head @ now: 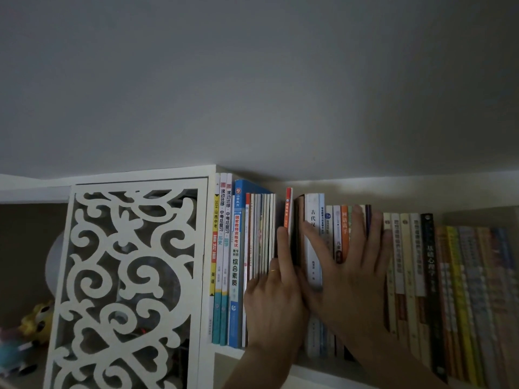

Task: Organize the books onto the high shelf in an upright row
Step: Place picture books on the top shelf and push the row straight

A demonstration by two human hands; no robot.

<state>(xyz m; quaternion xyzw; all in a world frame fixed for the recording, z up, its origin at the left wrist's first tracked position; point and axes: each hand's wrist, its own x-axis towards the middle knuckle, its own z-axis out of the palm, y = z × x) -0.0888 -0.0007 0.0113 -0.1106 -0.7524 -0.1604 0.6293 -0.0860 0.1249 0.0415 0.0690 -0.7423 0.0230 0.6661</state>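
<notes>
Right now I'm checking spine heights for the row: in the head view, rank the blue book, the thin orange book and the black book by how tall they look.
1. Blue book and black book: alike in length; the wide-angle lens makes ranking them unsure.
2. Thin orange book: looks shortest, though the left hand hides its lower part.

Books [407,262] stand upright in 1 row on the high shelf [323,370], right of a fretwork panel [126,276]. Both hands, left hand [273,301] beside right hand [346,279], lie against spines mid-row; a toy [38,318] sits behind the panel's left edge.
</notes>
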